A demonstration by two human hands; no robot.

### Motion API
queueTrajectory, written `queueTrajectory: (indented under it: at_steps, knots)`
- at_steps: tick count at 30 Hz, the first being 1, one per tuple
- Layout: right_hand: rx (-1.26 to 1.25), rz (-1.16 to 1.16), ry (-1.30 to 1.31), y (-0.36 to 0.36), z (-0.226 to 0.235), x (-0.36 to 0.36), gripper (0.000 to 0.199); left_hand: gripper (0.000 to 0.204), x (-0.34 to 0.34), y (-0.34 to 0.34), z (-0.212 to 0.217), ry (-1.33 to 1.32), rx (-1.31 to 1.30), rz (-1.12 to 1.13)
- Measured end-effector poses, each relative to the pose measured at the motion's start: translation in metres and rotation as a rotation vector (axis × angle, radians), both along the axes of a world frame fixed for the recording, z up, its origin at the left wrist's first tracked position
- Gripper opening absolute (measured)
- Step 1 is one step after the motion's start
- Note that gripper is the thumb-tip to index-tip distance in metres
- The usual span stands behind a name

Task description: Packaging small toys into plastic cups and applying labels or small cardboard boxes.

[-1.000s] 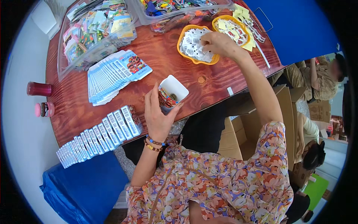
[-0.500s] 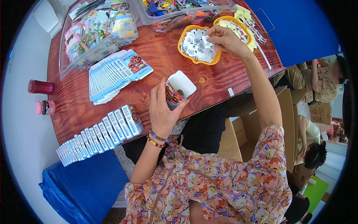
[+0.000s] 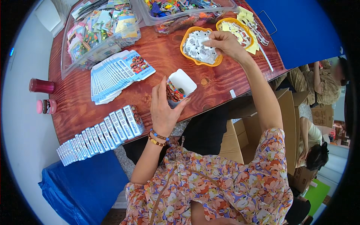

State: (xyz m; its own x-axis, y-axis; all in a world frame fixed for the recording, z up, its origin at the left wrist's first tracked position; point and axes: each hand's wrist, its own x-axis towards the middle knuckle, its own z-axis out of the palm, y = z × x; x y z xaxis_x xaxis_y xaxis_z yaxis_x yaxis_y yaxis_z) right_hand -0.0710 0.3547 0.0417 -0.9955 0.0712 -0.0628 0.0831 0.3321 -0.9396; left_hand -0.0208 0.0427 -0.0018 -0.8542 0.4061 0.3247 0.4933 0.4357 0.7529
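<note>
My left hand (image 3: 164, 112) holds a small open box (image 3: 179, 87) with a white inside and colourful printed sides, tilted above the near edge of the wooden table (image 3: 157, 63). My right hand (image 3: 224, 44) reaches over an orange basket (image 3: 187, 37) of small white packets and pinches one white packet (image 3: 207, 39) between its fingers. A second orange basket (image 3: 240, 23) with yellow slips sits just behind that hand.
A fan of flat blue-and-white cards (image 3: 114, 75) lies left of centre. A row of closed small boxes (image 3: 99, 135) lines the near left edge. Clear bins (image 3: 97, 30) with colourful items stand at the back. Cardboard boxes (image 3: 240, 127) and other people (image 3: 318, 80) are on the right.
My left hand has lifted and tilted the open box a little toward me. My right hand has drawn back over the basket of white packets with a packet in its fingers.
</note>
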Motion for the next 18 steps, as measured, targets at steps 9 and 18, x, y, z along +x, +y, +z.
queueTrajectory:
  at_steps: [9, 18]
  knots:
    - [-0.204, -0.045, -0.161, -0.032, 0.036, 0.017, 0.014, 0.084, -0.004, 0.013, 0.004, -0.03, 0.011, 0.05]
    - [-0.107, 0.127, -0.123, -0.077, 0.064, 0.041, 0.012, 0.088, -0.008, 0.015, 0.003, 0.039, -0.069, 0.092]
